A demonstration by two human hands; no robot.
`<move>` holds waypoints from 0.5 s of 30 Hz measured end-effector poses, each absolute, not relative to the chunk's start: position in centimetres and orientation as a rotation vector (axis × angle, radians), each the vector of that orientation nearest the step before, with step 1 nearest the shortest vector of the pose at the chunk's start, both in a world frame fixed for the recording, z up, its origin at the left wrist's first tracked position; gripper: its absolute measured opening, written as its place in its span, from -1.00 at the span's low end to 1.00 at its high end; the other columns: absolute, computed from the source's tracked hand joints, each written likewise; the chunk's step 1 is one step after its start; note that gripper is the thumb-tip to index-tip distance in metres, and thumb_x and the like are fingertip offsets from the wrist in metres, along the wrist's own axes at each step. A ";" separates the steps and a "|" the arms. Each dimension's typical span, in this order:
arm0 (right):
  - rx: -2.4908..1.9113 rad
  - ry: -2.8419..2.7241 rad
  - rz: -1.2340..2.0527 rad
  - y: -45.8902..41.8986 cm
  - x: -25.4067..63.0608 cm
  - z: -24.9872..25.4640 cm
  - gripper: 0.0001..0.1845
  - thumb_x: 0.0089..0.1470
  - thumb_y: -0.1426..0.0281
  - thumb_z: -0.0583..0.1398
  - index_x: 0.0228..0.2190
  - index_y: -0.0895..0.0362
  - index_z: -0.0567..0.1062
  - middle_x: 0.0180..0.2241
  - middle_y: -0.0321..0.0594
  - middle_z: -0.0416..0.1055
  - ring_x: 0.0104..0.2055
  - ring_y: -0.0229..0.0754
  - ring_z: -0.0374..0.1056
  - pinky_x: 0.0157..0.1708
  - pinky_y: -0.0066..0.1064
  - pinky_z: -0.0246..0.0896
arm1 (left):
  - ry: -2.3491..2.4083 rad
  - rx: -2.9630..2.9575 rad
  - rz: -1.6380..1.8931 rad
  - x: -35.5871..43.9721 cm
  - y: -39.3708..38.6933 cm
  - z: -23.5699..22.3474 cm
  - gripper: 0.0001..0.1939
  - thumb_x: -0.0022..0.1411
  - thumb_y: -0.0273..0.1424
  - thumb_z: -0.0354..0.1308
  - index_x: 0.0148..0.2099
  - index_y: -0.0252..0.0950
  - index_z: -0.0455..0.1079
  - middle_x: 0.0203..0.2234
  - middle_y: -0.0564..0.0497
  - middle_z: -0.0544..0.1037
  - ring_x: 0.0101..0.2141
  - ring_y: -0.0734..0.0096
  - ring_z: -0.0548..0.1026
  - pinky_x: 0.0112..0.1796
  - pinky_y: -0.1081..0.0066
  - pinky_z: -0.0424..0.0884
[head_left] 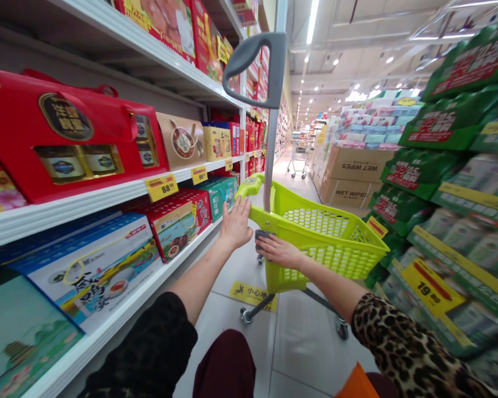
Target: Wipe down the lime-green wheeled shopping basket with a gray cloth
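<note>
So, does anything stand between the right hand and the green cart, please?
Yes: a dark gray pad, perhaps a cloth, lies between the fingers of the right hand and the green cart, at its near end. Nothing visible stands between the left hand and the cart's green handle.

Black left sleeve [149,342], tan-and-black leopard-print right sleeve [402,337], what look like maroon trousers [225,365]

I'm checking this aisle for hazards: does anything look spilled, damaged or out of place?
Nothing stands out: the green cart stands upright, the boxed goods sit on the shelves, and the visible floor shows no spill.
</note>
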State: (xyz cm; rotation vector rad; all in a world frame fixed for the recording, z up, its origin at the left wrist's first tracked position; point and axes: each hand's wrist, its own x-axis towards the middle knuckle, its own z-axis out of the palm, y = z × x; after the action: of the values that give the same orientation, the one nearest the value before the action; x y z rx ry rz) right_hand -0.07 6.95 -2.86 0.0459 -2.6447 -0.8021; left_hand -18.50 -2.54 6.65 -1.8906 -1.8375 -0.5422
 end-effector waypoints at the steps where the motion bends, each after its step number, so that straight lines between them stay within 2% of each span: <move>1: 0.057 -2.688 -0.758 6.7 0.4 -4.9 -0.62 0.17 0.48 0.04 0.03 0.17 0.34 0.14 -0.06 0.22 0.22 -0.07 0.05 0.16 -0.14 0.02 | -1.840 -1.882 -0.538 -18.4 -2.6 6.6 -0.24 -0.02 -0.40 -0.02 0.26 -0.46 -0.03 0.26 -0.16 0.01 0.27 0.12 -0.13 0.18 -0.12 -0.24; 4: 0.036 -2.837 -0.607 5.7 1.4 -10.0 -0.63 0.13 0.49 0.08 -0.01 0.19 0.38 0.11 -0.02 0.26 0.20 -0.09 0.10 0.15 -0.14 0.04 | -1.836 -1.873 -0.510 -18.3 -2.6 6.7 -0.23 -0.02 -0.39 -0.02 0.27 -0.45 -0.04 0.27 -0.15 0.00 0.27 0.11 -0.14 0.18 -0.12 -0.25; 7: 0.014 -2.860 -0.547 5.0 1.5 -10.8 -0.65 0.13 0.49 0.08 -0.03 0.18 0.41 0.07 -0.01 0.31 0.19 -0.10 0.11 0.14 -0.14 0.06 | -1.804 -1.896 -0.497 -18.5 -2.5 6.7 -0.23 -0.02 -0.40 -0.01 0.28 -0.41 -0.06 0.28 -0.13 -0.02 0.27 0.13 -0.15 0.19 -0.09 -0.27; 12: -0.041 -2.553 -0.685 5.5 0.2 -2.9 -0.59 0.16 0.51 0.03 0.06 0.14 0.32 0.16 -0.07 0.19 0.26 -0.05 -0.07 0.17 -0.11 -0.01 | -1.873 -1.768 -0.653 -19.1 -3.0 4.0 -0.21 0.03 -0.40 -0.01 0.29 -0.47 -0.16 0.28 -0.22 -0.09 0.27 0.18 -0.16 0.20 0.00 -0.22; 15: -0.046 -2.490 -0.772 6.3 0.0 0.5 -0.60 0.16 0.53 0.03 0.04 0.15 0.33 0.15 -0.08 0.20 0.26 -0.04 -0.06 0.18 -0.12 -0.01 | -2.026 -1.745 -0.620 -19.1 -3.9 0.7 -0.21 0.02 -0.43 -0.02 0.29 -0.50 -0.15 0.28 -0.26 -0.08 0.27 0.15 -0.12 0.19 -0.06 -0.19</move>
State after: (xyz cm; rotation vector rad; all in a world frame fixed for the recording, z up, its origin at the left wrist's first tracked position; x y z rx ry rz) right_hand 0.04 6.25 0.50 -0.0462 -2.4897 -0.7723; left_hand -19.15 -3.85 0.73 -1.7450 -2.0264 -0.6199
